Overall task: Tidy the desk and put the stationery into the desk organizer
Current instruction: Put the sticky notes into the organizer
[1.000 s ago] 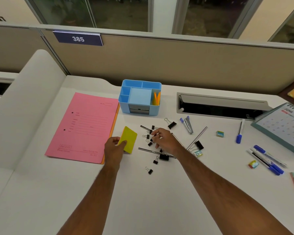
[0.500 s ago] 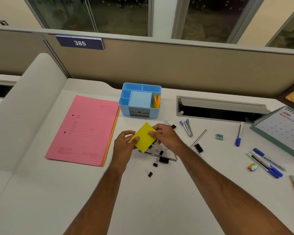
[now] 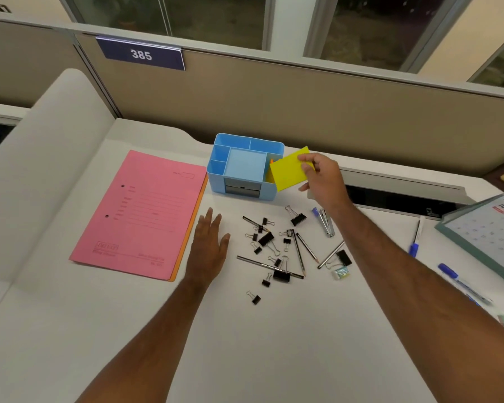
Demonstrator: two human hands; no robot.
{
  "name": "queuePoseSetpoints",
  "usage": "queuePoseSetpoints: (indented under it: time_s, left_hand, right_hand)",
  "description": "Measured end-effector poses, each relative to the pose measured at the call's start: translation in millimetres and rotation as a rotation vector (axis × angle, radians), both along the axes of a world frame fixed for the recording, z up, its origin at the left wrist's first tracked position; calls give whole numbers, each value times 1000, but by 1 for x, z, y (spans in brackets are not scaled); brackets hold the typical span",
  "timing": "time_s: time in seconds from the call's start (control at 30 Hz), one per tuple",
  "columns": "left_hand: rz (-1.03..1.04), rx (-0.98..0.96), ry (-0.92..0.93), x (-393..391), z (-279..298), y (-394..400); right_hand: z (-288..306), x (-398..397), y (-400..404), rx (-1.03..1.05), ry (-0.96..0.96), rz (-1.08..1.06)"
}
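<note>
Head view — organizer (orange pens)

I see a bright yellow pad next to a light blue box with a grey drawer front. A pink folder lies flat with an orange edge under it. The little clips are black with silver loops. The pens have blue caps. The desk is white. The sign is dark blue with white numbers.

Plastic organizer (smooth, matt)
</note>
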State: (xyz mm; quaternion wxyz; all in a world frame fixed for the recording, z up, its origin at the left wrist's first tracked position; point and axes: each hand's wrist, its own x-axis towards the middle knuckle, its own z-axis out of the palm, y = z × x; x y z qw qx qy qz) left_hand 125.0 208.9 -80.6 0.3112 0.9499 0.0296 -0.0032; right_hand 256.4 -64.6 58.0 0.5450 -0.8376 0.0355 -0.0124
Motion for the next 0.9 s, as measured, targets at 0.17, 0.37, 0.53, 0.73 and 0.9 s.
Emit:
queuePoseSetpoints:
  time_s: [0.17, 0.37, 0.53, 0.73, 0.9]
  left_hand:
    - [-68, 145, 43, 3, -21, 2]
    - [-73, 235, -8, -1, -27, -1]
    - [-71, 230, -9, -1, -29, 0]
    - [-72, 213, -7, 0, -28, 1]
    - [-80, 181, 18, 1, -26, 2]
  right_hand:
    - [-7, 26, 6, -121, 6, 15]
    - [-16, 36, 18, -216, 38, 52]
    - [-25, 38, 26, -344, 40, 95]
    - [-28, 36, 31, -358, 71, 143]
    - [-28, 28, 27, -306, 37, 69]
